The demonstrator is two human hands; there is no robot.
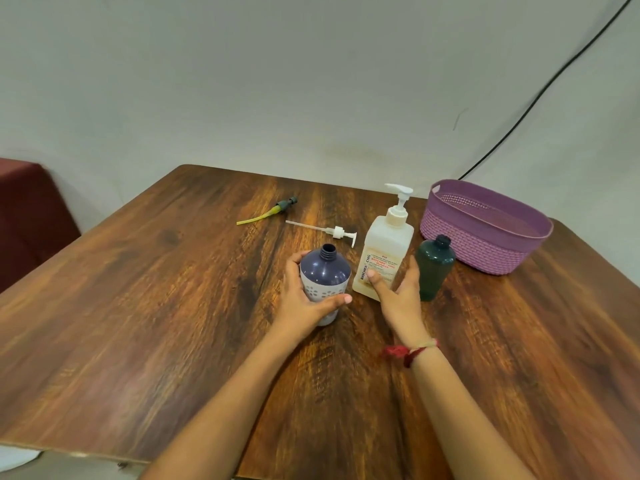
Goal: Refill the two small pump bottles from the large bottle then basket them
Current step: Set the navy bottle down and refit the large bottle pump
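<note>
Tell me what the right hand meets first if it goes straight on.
The large white bottle: the right hand points at its lower part, thumb seemingly on its front, though depth is unclear.

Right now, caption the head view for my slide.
Left hand grips the uncapped purple bottle; right hand touches the large pump bottle, green bottle and basket alongside.
</note>
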